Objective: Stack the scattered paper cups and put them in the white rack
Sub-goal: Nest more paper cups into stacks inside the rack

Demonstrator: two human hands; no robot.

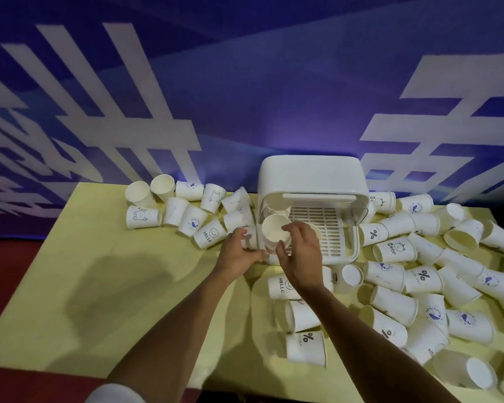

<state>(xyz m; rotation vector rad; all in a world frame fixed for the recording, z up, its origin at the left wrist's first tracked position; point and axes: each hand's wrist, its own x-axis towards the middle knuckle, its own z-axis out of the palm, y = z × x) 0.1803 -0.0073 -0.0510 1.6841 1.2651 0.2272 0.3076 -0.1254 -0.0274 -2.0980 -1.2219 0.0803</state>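
The stack of paper cups [275,231] is plain white, its creamy open mouth tilted up, at the front left of the white rack [312,173]. The right hand [301,257] curls round it. The left hand [237,253] curls just beside; I cannot tell what it grips.

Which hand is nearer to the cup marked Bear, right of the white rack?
The right. The right hand is at the open front of the white rack, left of the Bear cup; the left hand is farther left, by its left front corner.
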